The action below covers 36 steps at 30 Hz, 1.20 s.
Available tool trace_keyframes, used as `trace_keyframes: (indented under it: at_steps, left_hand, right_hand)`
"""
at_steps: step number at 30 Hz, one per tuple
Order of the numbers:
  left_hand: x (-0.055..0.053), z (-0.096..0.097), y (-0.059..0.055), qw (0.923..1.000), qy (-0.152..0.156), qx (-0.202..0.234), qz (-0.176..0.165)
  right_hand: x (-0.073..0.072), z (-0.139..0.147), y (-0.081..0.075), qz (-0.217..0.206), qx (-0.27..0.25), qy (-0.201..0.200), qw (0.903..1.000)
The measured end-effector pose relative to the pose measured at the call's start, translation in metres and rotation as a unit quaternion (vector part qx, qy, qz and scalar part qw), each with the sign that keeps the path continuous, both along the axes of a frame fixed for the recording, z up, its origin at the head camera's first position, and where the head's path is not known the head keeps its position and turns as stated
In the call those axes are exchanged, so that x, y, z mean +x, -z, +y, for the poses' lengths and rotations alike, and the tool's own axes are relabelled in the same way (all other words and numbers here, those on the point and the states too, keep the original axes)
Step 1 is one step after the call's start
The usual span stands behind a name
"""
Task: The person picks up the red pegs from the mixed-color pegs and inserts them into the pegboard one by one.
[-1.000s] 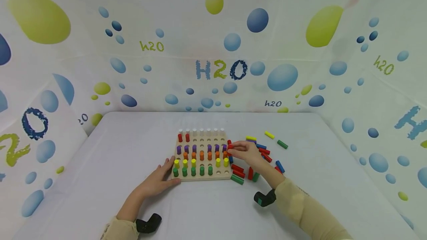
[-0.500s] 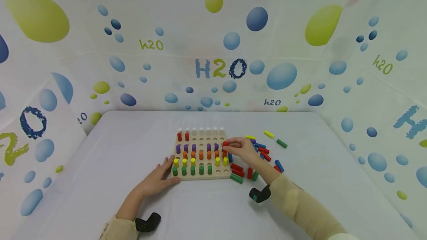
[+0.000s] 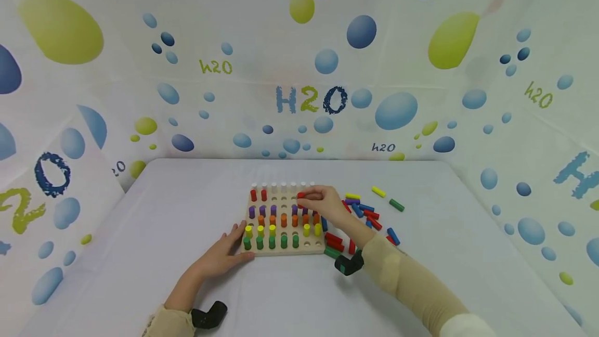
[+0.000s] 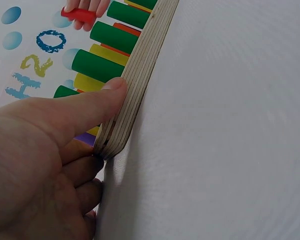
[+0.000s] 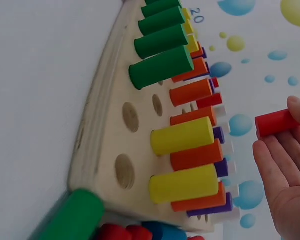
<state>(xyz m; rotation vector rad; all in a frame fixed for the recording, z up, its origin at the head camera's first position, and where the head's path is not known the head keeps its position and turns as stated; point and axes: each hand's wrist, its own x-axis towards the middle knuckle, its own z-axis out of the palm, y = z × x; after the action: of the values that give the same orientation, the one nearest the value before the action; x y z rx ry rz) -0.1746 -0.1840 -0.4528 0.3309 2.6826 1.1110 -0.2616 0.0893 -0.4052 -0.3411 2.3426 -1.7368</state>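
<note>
A wooden pegboard (image 3: pixel 306 253) on the white table carries rows of upright white, red, purple, orange, yellow and green pegs, with some holes bare. My right hand (image 3: pixel 333 211) is over the board's back right part and pinches a red peg (image 5: pixel 276 123) between thumb and fingers. In the right wrist view this peg is held above the standing pegs. At the board's front left corner, my left hand (image 3: pixel 219 256) grips the board, thumb on the layered front edge (image 4: pixel 142 75) and fingers along the left side. Two red pegs (image 3: pixel 259 195) stand at the left of their row.
Loose pegs lie right of the board: several red pegs (image 3: pixel 334 243), blue pegs (image 3: pixel 393 235), yellow pegs (image 3: pixel 378 191) and a green peg (image 3: pixel 396 205). A green peg (image 5: pixel 70 215) lies near the board's front right corner. A patterned cloth (image 3: pixel 234 103) stands behind the table.
My right hand has moved left and slightly back with the red peg, from the board's right edge to over its back rows. The left hand stays on the corner.
</note>
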Motion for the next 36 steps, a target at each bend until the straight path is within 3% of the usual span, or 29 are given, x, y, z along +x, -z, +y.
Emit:
trace_keyframes:
  at_steps: [12,36]
  left_hand:
    - [-0.001,0.001,0.004,1.0,0.0,-0.004,0.007]
    - [-0.003,-0.001,0.005,1.0,0.005,-0.002,0.008]
  right_hand:
    - [-0.009,-0.017,-0.008,-0.003,0.017,0.009,0.9998]
    - [-0.029,-0.054,-0.005,0.026,0.034,0.038,0.9984]
